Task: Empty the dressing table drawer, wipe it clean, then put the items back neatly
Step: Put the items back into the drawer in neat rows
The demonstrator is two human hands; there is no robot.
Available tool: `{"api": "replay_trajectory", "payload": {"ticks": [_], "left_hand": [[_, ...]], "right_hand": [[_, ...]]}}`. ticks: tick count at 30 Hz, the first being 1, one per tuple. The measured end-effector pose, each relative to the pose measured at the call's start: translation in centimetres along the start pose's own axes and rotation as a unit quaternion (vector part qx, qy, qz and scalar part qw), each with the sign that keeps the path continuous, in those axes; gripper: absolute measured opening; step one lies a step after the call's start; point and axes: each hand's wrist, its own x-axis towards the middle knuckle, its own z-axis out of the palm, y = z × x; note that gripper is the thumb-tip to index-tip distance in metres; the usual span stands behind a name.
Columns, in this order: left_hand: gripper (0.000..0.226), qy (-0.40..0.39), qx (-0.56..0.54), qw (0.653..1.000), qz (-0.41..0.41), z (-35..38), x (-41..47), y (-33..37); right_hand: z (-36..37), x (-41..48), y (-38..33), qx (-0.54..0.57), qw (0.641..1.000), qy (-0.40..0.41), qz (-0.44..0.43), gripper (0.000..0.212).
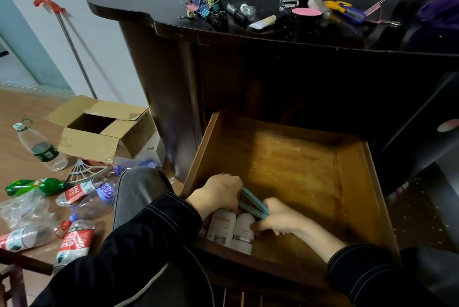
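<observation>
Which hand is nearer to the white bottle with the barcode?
Left. The left hand is right beside the barcode bottle; the right hand is beyond the plain bottle.

drawer: bare matt wood | tabletop: glossy dark wood | bottles: white, probably plastic

The one view comes from a wide-angle camera on the person's head, above and just in front of the open drawer. It is tilted forward and down into the drawer. It sits close: the left hand and right hand, both gripping a blue tool at the drawer's near-left corner, lie just beneath the lens. Beyond and above the drawer the dressing table top shows, and the floor lies left of the drawer.
</observation>
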Motion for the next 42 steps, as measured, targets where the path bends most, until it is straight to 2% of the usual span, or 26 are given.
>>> {"api": "replay_trajectory", "payload": {"ticks": [5, 8, 10, 13, 16, 20, 26, 29, 32, 37, 42], "left_hand": [[0.033, -0.012, -0.010, 1.000, -0.014, -0.1, 0.0, -0.1], [0.038, -0.016, -0.015, 1.000, -0.017, 0.1, 0.1, -0.3], [0.043, -0.011, -0.020, 1.000, -0.019, 0.2, 0.1, -0.5], [0.036, 0.044, -0.050, 0.997, -0.037, 0.0, 0.3, -0.6], [0.027, 0.128, -0.133, 0.980, -0.077, -0.3, 0.5, -0.5], [0.042, 0.131, -0.333, 0.929, -0.090, -0.5, 0.8, 0.2], [0.026, 0.088, -0.582, 0.803, -0.090, -1.5, 0.4, 0.5], [0.021, 0.092, -0.629, 0.767, -0.088, -1.8, 0.3, 0.5], [0.020, 0.115, -0.637, 0.759, -0.078, -1.9, 0.2, 0.5], [0.022, 0.113, -0.635, 0.762, -0.059, -1.8, -0.1, 0.6], [0.025, 0.115, -0.629, 0.767, -0.054, -1.8, 0.0, 0.8]], "right_hand": [[0.1, -0.1, -0.1, -0.005, 1.000, -0.003, 0.020, 0.050], [0.0, -0.1, -0.2, 0.008, 1.000, 0.000, 0.020, 0.047], [-0.3, -0.1, -0.3, 0.034, 0.999, 0.011, 0.010, 0.038], [-1.3, 0.1, -0.3, 0.104, 0.993, 0.057, -0.007, 0.025], [-2.1, 0.3, 0.0, 0.160, 0.981, 0.109, -0.014, 0.025], [-2.5, 0.5, -0.2, 0.202, 0.972, 0.113, -0.037, 0.019], [-2.5, 0.1, -0.5, 0.226, 0.967, 0.090, -0.079, 0.022], [-2.5, -0.1, -0.7, 0.224, 0.968, 0.072, -0.092, 0.029], [-2.5, 0.0, -0.6, 0.256, 0.961, 0.067, -0.075, 0.037], [-2.7, 0.6, -0.4, 0.306, 0.948, 0.070, -0.045, 0.027], [-2.6, 0.0, -0.8, 0.265, 0.959, 0.092, -0.039, 0.024]]}}
